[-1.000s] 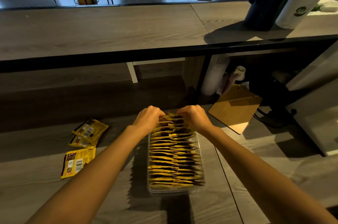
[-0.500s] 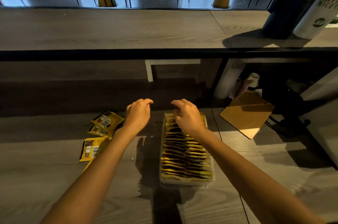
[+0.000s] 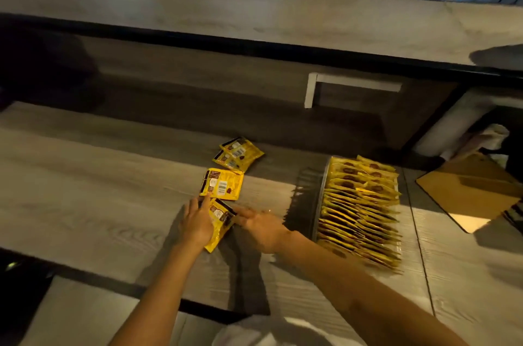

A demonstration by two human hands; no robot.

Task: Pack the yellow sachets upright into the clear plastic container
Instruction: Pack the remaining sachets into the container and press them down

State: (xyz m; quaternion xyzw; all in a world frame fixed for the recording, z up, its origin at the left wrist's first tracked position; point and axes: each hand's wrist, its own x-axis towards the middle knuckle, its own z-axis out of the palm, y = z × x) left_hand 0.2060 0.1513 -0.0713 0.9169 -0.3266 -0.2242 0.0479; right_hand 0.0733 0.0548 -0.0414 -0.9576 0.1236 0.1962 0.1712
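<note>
Just below the middle of the frame, both hands meet at one yellow sachet [image 3: 220, 221] lying tilted on the grey wood-grain tabletop [image 3: 85, 190]. The left hand [image 3: 196, 222] lies over the sachet's left side. Its fingers [image 3: 195, 205] are straight and released, and their tips reach the lower edge of a second sachet [image 3: 222, 184] that lies flat, barcode up, just above.

The right hand [image 3: 261, 227] is at the tilted sachet's right, blurred, with its fingers stretched out flat toward that sachet's right edge. They look released and seem to touch the edge, though the blur makes contact hard to confirm.

Higher up, near the shadowed back of the tabletop, a pair of sachets [image 3: 239, 153] lies overlapped, apart from the other two.

To the right of the hands stands the clear plastic container [image 3: 317, 204], its long side running up the frame, near the right forearm. It is packed with upright sachets [image 3: 359, 212] in a tight row, tops leaning toward the right. A brown board [image 3: 467, 193] lies at the right edge of the frame, beside the container.
</note>
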